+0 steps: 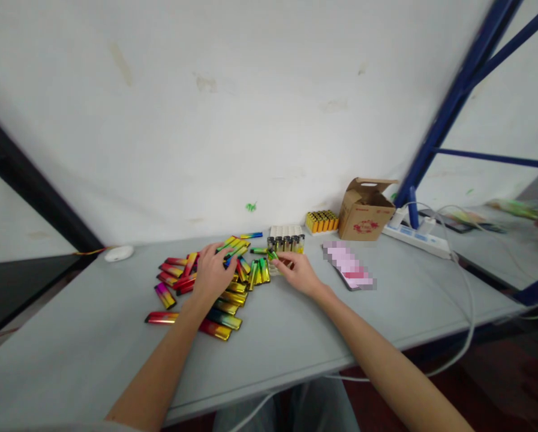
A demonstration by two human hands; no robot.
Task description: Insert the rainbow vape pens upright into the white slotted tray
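Over a loose pile of shiny lighter sleeves [235, 300] in red, yellow, green and blue, my left hand [212, 270] rests with fingers apart, touching several pieces near their upper ends. A small green-yellow lighter sleeve [272, 254] is pinched between the thumb and fingers of my right hand [298, 271]. Just beyond that hand stands a pale tray [285, 230] with a row of upright dark-topped lighters [286, 242]. My right hand hides part of the tray's near side. Several green and gold sleeves [260, 271] lie side by side between my hands.
At the back stand a block of orange lighter-like pieces [322, 222] and an open brown cardboard box [366, 215]. A phone [348, 265] lies right of my hand. Further right are a power strip [419, 239] and white cables. A white mouse-like object [119, 254] sits left.
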